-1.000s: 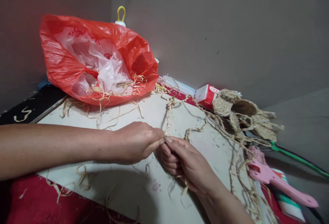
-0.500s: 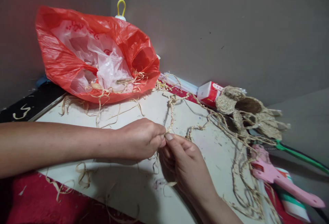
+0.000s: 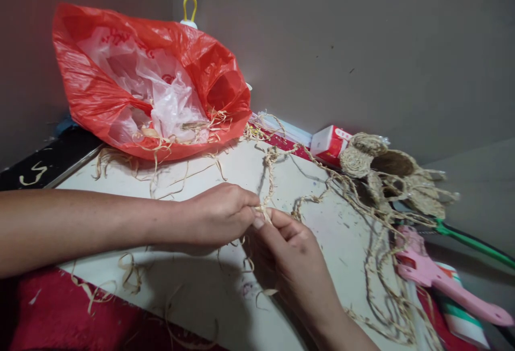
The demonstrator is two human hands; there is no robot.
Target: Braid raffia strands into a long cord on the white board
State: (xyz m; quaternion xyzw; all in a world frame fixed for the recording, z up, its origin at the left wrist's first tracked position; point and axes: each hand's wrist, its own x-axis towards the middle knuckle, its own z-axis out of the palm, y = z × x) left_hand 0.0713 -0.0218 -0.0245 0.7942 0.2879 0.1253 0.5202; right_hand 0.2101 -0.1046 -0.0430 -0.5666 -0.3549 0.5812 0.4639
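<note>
Tan braid [image 3: 271, 178] pinched between both hands [image 3: 223, 214] [image 3: 295, 254].

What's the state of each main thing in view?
Braided cord: partly held, the rest lying loose
Left hand: closed on the cord's strands
Right hand: closed, pinching the cord
Loose strands: unbraided, scattered
Red bag: open, strands inside
White plastic: crumpled, inside the bag
Woven pieces: piled together
Pink tool: lying down, unheld
White tube: lying down
</note>
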